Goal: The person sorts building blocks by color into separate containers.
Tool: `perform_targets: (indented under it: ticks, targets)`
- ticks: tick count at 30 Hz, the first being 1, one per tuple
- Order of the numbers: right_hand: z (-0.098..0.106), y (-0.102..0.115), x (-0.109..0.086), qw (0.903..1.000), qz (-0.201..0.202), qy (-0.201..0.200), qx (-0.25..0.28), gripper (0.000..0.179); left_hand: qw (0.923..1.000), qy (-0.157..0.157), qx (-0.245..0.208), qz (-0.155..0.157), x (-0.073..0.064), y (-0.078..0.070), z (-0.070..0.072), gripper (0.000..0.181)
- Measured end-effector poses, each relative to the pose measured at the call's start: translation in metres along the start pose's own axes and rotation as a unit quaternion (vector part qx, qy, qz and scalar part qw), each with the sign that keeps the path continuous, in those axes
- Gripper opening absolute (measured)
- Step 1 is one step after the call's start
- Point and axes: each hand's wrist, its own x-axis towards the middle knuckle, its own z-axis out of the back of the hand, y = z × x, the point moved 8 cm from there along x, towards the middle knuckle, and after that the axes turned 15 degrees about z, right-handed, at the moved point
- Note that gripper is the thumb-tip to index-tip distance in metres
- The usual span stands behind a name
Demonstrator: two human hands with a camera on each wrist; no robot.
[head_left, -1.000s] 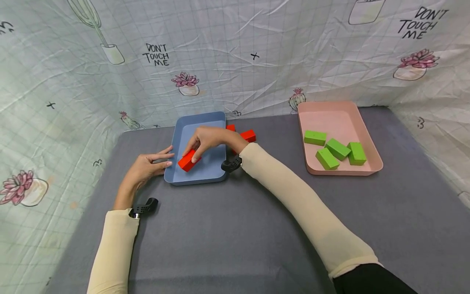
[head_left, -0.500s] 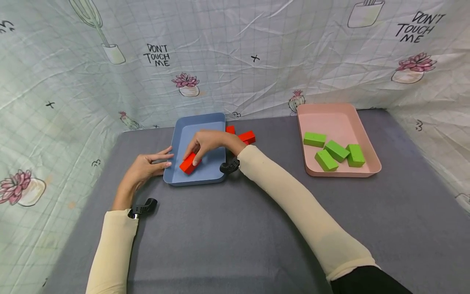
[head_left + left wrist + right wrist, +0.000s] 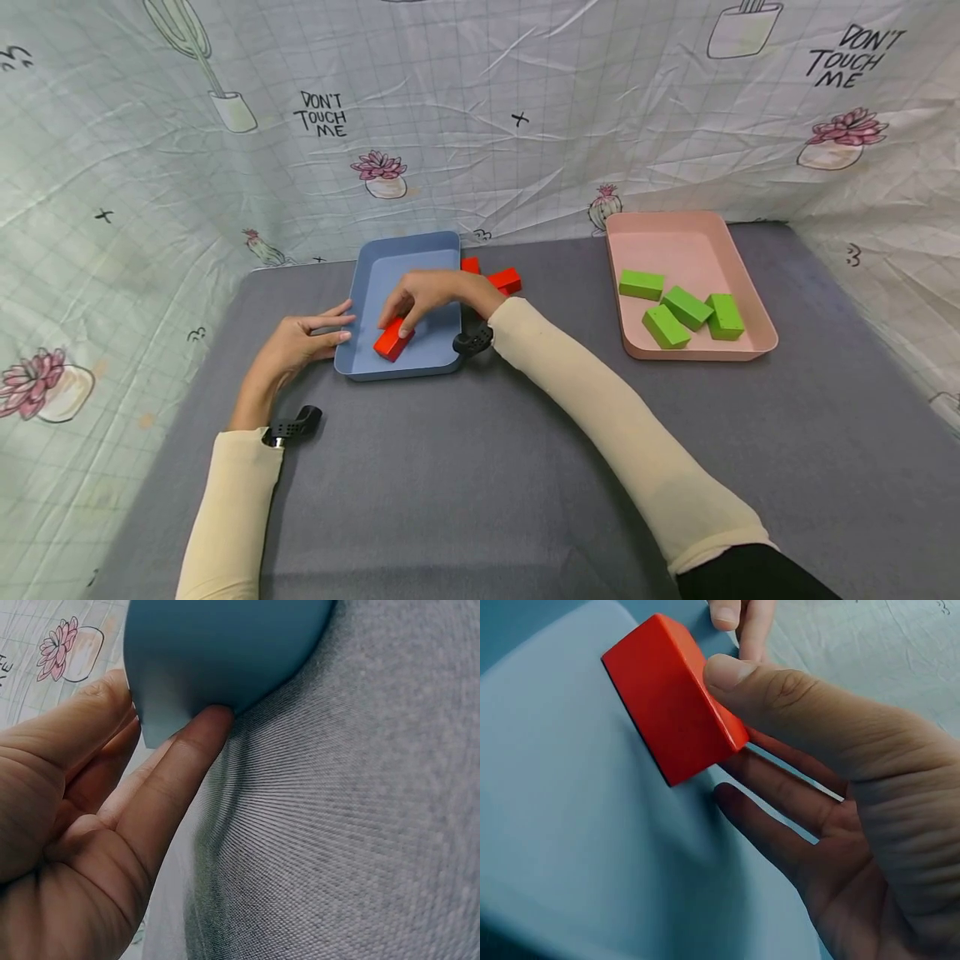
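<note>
Inside the blue tray (image 3: 367, 362), my right hand (image 3: 423, 293) pinches a red block (image 3: 392, 342) between thumb and fingers, low over the tray floor near its front. In the right wrist view the thumb (image 3: 731, 673) lies on one side of the red block (image 3: 667, 697), and its far side and the fingertips on it are partly hidden. At the tray's left side my left hand (image 3: 296, 342) touches the wall with straight fingers. The left wrist view shows a fingertip (image 3: 214, 720) against the outside of the blue tray (image 3: 217, 652).
More red blocks (image 3: 505, 280) lie on the grey table (image 3: 495, 467) just right of the blue tray, partly behind my right wrist. Farther right, a pink tray (image 3: 678, 237) holds several green blocks (image 3: 666, 327). A printed cloth (image 3: 450, 100) rises behind the table.
My right hand has moved the red block slightly toward the front of the blue tray and a little to the right. The left hand has stayed at the tray's left side.
</note>
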Motion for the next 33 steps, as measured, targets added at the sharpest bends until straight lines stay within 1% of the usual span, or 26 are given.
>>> perform_targets:
  ticks: [3,6,10,13,15,18,22,25,30,33]
  targets:
    - [0.003,0.004,-0.004,0.9999,-0.002,0.002,-0.016,0.039,1.0,0.001,0.004,0.0,0.0,0.0,0.0,0.052]
    - [0.006,0.01,-0.011,0.9985,-0.003,0.014,-0.052,0.038,1.0,0.006,0.007,-0.002,0.001,0.0,-0.001,0.053]
    - [0.013,0.02,-0.022,0.9914,-0.006,0.026,-0.128,0.034,0.9999,0.006,0.013,-0.008,0.001,0.001,-0.001,0.053]
    - [0.019,0.026,-0.032,0.9857,-0.016,0.027,-0.166,0.032,0.9998,0.007,0.016,-0.012,0.001,0.001,-0.001,0.053]
    - [0.021,0.031,-0.039,0.9835,-0.017,0.029,-0.178,0.031,0.9997,0.009,0.014,-0.015,0.001,0.001,-0.001,0.052]
    - [0.022,0.039,-0.05,0.9788,-0.012,0.041,-0.2,0.03,0.9997,0.012,0.014,-0.017,0.0,0.0,-0.001,0.052]
    - [0.021,0.05,-0.061,0.9708,-0.001,0.064,-0.231,0.03,0.9997,0.011,0.015,-0.015,0.0,0.001,0.0,0.052]
    - [0.02,0.057,-0.071,0.9658,0.0,0.072,-0.249,0.029,0.9998,0.011,0.013,-0.01,0.001,0.002,0.0,0.052]
    - [0.022,0.067,-0.09,0.9625,-0.015,0.08,-0.259,0.028,0.9999,0.014,0.009,-0.004,0.001,0.001,0.0,0.053]
    - [0.025,0.07,-0.098,0.9613,-0.024,0.079,-0.263,0.028,0.9999,0.014,0.005,-0.005,0.002,0.001,0.001,0.053]
